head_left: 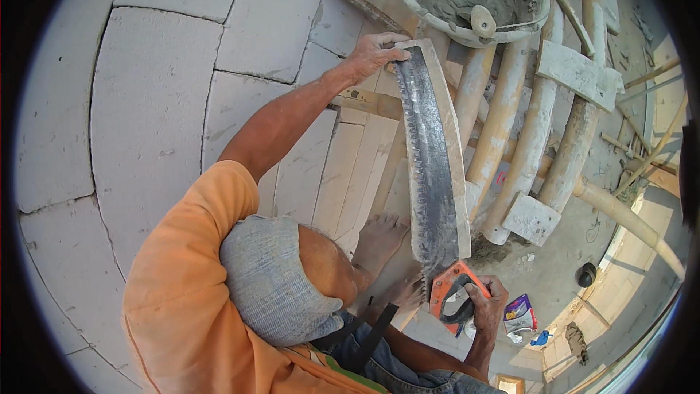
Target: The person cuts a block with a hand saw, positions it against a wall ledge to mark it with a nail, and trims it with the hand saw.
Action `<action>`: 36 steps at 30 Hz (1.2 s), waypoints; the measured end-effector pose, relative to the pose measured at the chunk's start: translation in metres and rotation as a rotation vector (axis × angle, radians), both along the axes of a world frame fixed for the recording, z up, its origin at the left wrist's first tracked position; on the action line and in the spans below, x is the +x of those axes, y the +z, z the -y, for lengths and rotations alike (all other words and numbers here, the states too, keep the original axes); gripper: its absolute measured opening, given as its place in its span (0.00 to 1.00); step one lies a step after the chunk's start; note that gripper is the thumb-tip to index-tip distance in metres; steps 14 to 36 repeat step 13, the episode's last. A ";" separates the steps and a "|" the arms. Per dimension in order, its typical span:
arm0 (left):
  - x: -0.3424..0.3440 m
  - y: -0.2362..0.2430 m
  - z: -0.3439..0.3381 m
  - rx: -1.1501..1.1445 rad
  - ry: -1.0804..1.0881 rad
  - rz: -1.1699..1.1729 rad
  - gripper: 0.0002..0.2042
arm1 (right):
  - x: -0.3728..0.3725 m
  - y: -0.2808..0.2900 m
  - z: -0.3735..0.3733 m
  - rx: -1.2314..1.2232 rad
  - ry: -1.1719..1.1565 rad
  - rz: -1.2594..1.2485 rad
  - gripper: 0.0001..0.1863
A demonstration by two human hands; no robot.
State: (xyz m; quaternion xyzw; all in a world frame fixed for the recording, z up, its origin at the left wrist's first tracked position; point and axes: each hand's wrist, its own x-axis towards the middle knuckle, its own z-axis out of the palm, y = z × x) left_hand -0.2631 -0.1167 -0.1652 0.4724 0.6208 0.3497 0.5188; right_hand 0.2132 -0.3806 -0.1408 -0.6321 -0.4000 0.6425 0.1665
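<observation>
A large handsaw lies along a long, pale block strip [453, 124], which shows behind it on both sides. Its dark toothed blade [432, 168] has the teeth facing left, and its orange handle [448, 290] is at the lower end. My right hand [490, 303] is wrapped round that handle. At the strip's far end, my left hand [373, 56] pinches its upper corner, with the thumb in front near the blade tip. Below the left arm, my bent knee in faded denim [273, 277] and a bare foot [379, 244] show.
A bucket [437, 30] of grey mortar with a round-ended tool handle stands at the top. Bamboo poles [503, 117] run down the right, with pale block pieces [534, 219] on them. Large block walling [153, 102] fills the left. A purple packet [519, 314] lies at lower right.
</observation>
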 end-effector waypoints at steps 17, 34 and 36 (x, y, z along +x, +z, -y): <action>0.002 -0.003 -0.004 0.026 -0.037 -0.070 0.29 | 0.021 0.011 -0.016 0.041 -0.186 -0.049 0.27; 0.002 -0.003 -0.004 0.026 -0.037 -0.070 0.29 | 0.021 0.011 -0.016 0.041 -0.186 -0.049 0.27; 0.002 -0.003 -0.004 0.026 -0.037 -0.070 0.29 | 0.021 0.011 -0.016 0.041 -0.186 -0.049 0.27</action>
